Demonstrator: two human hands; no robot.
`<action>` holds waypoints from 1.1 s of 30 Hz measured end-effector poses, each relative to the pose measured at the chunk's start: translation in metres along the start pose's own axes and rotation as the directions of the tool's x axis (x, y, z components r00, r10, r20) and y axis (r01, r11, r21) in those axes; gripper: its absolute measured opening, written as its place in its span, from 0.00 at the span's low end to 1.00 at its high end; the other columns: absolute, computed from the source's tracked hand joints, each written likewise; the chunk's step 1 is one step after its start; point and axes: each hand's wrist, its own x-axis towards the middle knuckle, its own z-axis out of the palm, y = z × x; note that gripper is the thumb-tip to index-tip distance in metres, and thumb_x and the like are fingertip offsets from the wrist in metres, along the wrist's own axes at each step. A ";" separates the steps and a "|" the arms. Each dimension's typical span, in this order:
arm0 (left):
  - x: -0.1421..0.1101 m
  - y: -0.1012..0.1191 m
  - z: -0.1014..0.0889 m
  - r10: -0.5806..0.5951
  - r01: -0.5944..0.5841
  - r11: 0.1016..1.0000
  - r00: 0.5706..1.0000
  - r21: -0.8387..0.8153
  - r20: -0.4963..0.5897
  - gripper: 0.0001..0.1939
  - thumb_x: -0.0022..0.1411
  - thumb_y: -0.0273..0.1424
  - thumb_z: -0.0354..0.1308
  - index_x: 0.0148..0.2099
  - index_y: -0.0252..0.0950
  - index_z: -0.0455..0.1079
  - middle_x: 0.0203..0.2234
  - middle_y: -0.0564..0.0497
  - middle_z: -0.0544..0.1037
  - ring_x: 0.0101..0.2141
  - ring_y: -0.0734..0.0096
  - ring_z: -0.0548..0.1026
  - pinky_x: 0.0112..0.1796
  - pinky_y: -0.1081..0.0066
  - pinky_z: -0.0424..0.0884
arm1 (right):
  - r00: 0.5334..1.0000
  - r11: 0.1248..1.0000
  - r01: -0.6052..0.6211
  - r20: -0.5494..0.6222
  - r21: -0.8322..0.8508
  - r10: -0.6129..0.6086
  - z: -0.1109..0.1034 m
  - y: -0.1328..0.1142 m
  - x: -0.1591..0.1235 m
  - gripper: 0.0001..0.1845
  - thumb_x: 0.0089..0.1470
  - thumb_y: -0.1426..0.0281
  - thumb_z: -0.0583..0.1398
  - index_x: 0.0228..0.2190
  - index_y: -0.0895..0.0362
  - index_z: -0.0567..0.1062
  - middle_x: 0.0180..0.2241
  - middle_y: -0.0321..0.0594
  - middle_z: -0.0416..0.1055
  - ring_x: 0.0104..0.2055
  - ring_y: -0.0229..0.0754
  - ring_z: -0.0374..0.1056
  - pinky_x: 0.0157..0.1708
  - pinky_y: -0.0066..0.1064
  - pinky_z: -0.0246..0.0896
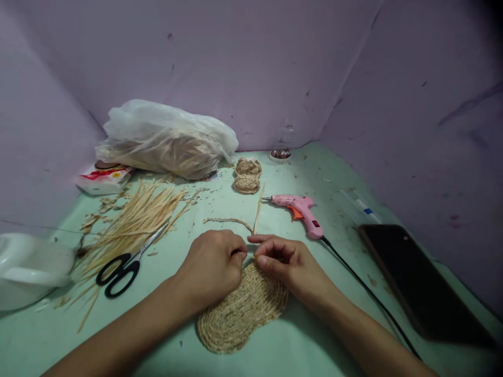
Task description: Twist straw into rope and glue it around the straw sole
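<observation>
My left hand (222, 256) is closed in a pinch, with its wrist over the left part of a coiled straw mat (231, 324). Opposite it, my right hand (285, 259) pinches with thumb and fingers at the mat's upper edge. Between the fingertips a short bit of straw strand shows, partly hidden. Beyond my fingers a twisted straw cord (230, 220) curves off to the left, and a flat straw strip (258, 212) points away from me. The mat is shaped like two joined rounds and lies flat on the green tabletop.
Black-handled scissors (126, 269) lie on loose straw strips (133, 222) at left, near a white jug (31, 272). A pink glue gun (296, 207), its cable, and a dark phone (420, 283) are at right. Behind are a small coiled straw piece (247, 175) and a plastic bag (168, 139).
</observation>
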 end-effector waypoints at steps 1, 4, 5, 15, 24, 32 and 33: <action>0.000 0.001 -0.001 0.004 -0.004 1.000 1.000 0.008 0.004 0.10 0.52 0.26 0.50 0.28 0.37 0.74 0.24 0.51 0.76 0.28 0.69 0.70 0.31 0.70 0.63 | 0.999 0.999 -0.034 0.000 0.033 0.034 0.001 0.001 0.000 0.03 0.37 0.71 0.64 0.20 0.58 0.75 0.32 0.42 0.74 0.36 0.42 0.68 0.35 0.32 0.57; -0.001 0.003 -0.002 0.015 -0.016 1.000 1.000 0.024 0.022 0.10 0.52 0.27 0.50 0.28 0.37 0.73 0.25 0.51 0.75 0.28 0.69 0.70 0.31 0.70 0.63 | 0.991 0.990 -0.122 -0.043 0.078 0.125 0.003 0.005 0.001 0.06 0.35 0.70 0.64 0.21 0.59 0.76 0.19 0.35 0.70 0.22 0.34 0.62 0.25 0.29 0.54; -0.002 0.004 -0.002 0.021 -0.022 0.999 0.999 0.037 0.028 0.10 0.52 0.26 0.50 0.28 0.37 0.73 0.24 0.51 0.75 0.28 0.70 0.70 0.31 0.70 0.63 | 0.988 0.988 -0.131 -0.069 0.076 0.136 0.004 0.005 0.002 0.06 0.35 0.70 0.65 0.21 0.59 0.76 0.18 0.34 0.70 0.21 0.33 0.61 0.24 0.28 0.53; -0.012 0.016 -0.007 0.266 -0.308 0.871 0.951 0.384 0.159 0.09 0.50 0.21 0.48 0.32 0.35 0.67 0.27 0.49 0.69 0.27 0.67 0.67 0.25 0.69 0.60 | 0.997 0.982 -0.044 -0.070 -0.186 0.031 0.009 0.008 -0.005 0.07 0.41 0.71 0.59 0.24 0.60 0.78 0.22 0.39 0.73 0.25 0.38 0.64 0.26 0.30 0.57; -0.003 0.007 -0.009 0.186 -0.204 0.966 0.975 0.158 0.120 0.08 0.52 0.23 0.48 0.30 0.35 0.68 0.27 0.51 0.71 0.28 0.71 0.68 0.29 0.70 0.62 | 1.000 0.974 -0.007 -0.014 -0.224 0.004 0.013 0.008 -0.012 0.06 0.43 0.71 0.58 0.23 0.59 0.75 0.20 0.36 0.68 0.22 0.34 0.58 0.23 0.28 0.52; 0.005 0.002 0.002 -0.099 0.128 0.963 0.987 -0.238 0.130 0.07 0.48 0.25 0.53 0.24 0.33 0.72 0.20 0.52 0.74 0.24 0.73 0.69 0.26 0.72 0.61 | 0.986 0.997 -0.069 -0.153 -0.037 0.062 0.014 0.003 -0.008 0.06 0.36 0.69 0.62 0.20 0.60 0.75 0.17 0.35 0.68 0.20 0.33 0.59 0.21 0.26 0.52; 0.004 0.002 0.002 -0.120 0.149 0.958 0.985 -0.247 0.128 0.07 0.48 0.25 0.53 0.24 0.33 0.72 0.19 0.52 0.74 0.23 0.72 0.69 0.26 0.72 0.61 | 0.983 0.997 -0.070 -0.172 -0.029 0.064 0.014 0.003 -0.008 0.06 0.36 0.69 0.62 0.19 0.60 0.75 0.17 0.35 0.69 0.20 0.33 0.59 0.21 0.26 0.52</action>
